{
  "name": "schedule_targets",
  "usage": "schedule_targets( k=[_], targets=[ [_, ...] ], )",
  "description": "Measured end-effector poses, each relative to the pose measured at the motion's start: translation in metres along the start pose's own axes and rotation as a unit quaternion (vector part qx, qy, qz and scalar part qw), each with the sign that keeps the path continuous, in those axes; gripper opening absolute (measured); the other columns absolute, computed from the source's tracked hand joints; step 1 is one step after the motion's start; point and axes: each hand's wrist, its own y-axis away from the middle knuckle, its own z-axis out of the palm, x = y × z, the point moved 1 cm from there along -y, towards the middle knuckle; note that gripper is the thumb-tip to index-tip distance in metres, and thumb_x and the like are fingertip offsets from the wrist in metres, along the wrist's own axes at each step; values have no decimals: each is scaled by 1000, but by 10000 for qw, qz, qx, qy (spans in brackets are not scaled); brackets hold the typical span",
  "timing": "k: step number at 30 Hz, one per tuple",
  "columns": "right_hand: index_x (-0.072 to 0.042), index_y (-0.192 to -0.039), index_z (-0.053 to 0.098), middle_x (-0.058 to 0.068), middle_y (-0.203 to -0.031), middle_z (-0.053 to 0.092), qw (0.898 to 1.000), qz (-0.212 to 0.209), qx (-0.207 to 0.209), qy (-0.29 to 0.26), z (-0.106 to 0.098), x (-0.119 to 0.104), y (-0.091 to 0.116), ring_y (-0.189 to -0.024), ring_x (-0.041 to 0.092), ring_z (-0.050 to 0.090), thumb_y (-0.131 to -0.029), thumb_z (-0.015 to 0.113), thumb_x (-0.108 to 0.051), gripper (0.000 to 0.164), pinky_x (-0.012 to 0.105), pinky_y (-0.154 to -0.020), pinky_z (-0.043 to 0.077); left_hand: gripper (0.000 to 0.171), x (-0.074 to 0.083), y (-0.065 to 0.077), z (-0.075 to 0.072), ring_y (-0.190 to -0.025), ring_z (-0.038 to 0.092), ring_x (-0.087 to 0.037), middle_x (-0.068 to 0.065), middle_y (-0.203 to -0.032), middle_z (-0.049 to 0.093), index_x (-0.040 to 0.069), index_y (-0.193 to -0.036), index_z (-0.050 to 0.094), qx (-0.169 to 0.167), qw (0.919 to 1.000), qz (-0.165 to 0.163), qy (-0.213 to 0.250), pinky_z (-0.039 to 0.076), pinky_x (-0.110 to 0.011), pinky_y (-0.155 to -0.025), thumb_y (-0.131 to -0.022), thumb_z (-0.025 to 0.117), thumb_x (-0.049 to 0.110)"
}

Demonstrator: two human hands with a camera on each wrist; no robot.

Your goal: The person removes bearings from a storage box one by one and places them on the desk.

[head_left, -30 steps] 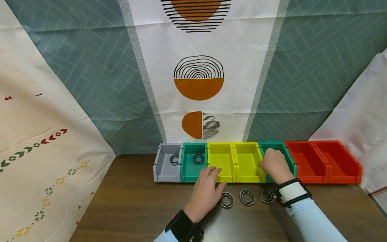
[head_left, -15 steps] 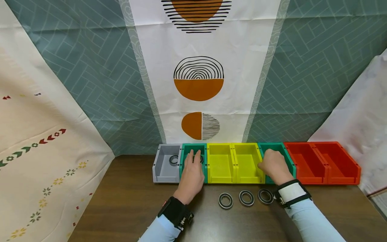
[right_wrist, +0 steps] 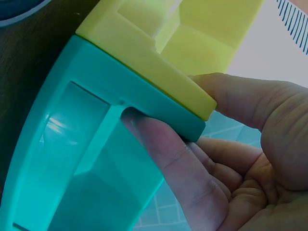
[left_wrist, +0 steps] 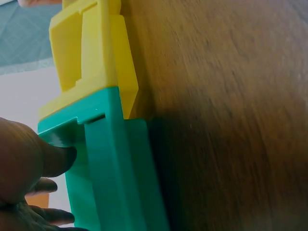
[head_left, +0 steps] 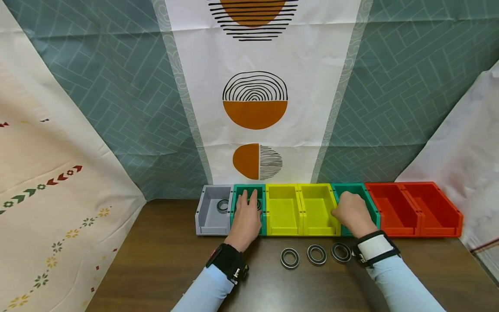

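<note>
My left hand (head_left: 246,221) reaches into the left green bin (head_left: 263,221), fingers extended and apart. Between and beside those fingers shows part of a ball bearing (head_left: 259,205); contact with it cannot be made out. In the left wrist view the thumb (left_wrist: 60,161) is at that bin's opening. My right hand (head_left: 354,212) pinches the adjoining side walls of a yellow bin (right_wrist: 163,79) and the right green bin (right_wrist: 139,101), thumb on the yellow side, index finger inside the green one. Another bearing (head_left: 219,206) lies in the grey bin (head_left: 212,223).
Three bearings, the left one (head_left: 297,258), the middle one (head_left: 324,255) and the right one (head_left: 334,252), lie on the wooden table (head_left: 156,260) before the bin row. Two red bins (head_left: 401,216) end the row at right. A patterned cloth (head_left: 308,108) hangs behind.
My left hand has moved left, from above the left yellow bin's front into the left green bin, and stays there over the last half second. The right hand keeps its grip in place.
</note>
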Motion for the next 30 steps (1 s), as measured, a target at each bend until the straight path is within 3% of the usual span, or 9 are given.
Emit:
schedule_targets(
  k=[17,26,30],
  targets=[
    [4,-82,51,10,-65,47,9999,109,-95,-7,-1,-1,-1,-58,23,48,-81,67,-21,29,29,-49,42,59,-6,-13,12,-133,17,-40,-18,-149,19,13,-145,32,-366,9987,-147,-317,29,-51,-99,-93,57,23],
    [3,-82,52,10,-64,47,9998,151,-113,41,0,-1,-3,-57,22,48,-82,66,-22,29,28,-49,42,57,-14,-15,24,-131,20,-44,-21,-147,22,11,-144,34,-421,9980,-4,-476,31,-52,-98,-92,57,19],
    [3,-82,52,10,-65,47,9997,195,-152,36,0,-2,-3,-58,22,49,-82,66,-22,29,28,-49,42,56,-15,-17,26,-130,22,-44,-21,-146,25,13,-144,35,-602,9964,21,-589,32,-52,-97,-92,54,17]
  ],
)
